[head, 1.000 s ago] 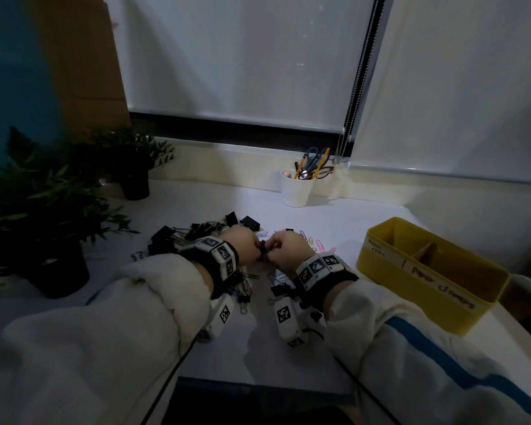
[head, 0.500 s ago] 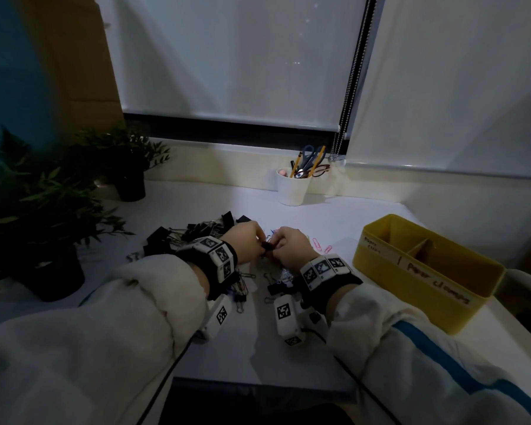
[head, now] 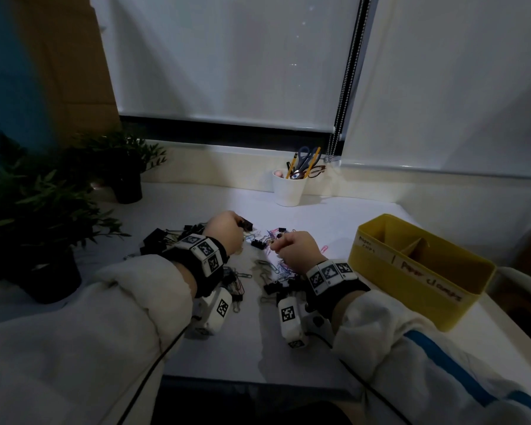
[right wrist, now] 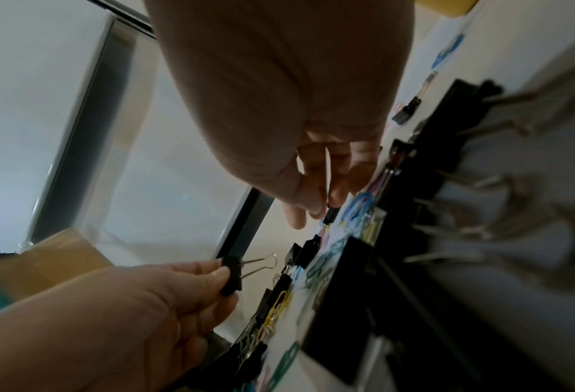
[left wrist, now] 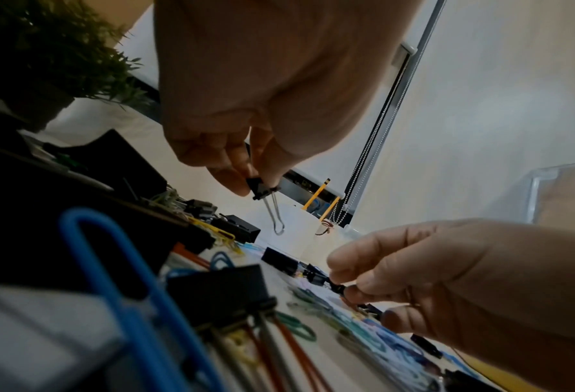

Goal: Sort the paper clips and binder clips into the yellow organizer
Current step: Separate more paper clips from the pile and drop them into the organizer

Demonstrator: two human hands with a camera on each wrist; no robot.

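My left hand [head: 234,226] pinches a black binder clip [left wrist: 261,188] by its body, lifted above the pile, silver handles hanging free. My right hand [head: 278,244] pinches a smaller black binder clip [right wrist: 331,215] by its wire handle, low over the table. The hands are apart, with the mixed pile between and under them: black binder clips [head: 163,238] on the left, coloured paper clips [head: 278,266] in the middle. The yellow organizer [head: 411,282] stands to the right of my right hand, with a divider inside and handwritten labels on its front wall.
A white cup [head: 290,191] with pencils and scissors stands at the back by the window sill. Two dark potted plants [head: 40,216] [head: 126,170] fill the left side. The white table [head: 325,219] ends just below my forearms.
The hands were joined on one clump of clips; now they are apart. The left hand moved up and left with a binder clip, while the right keeps a smaller one.
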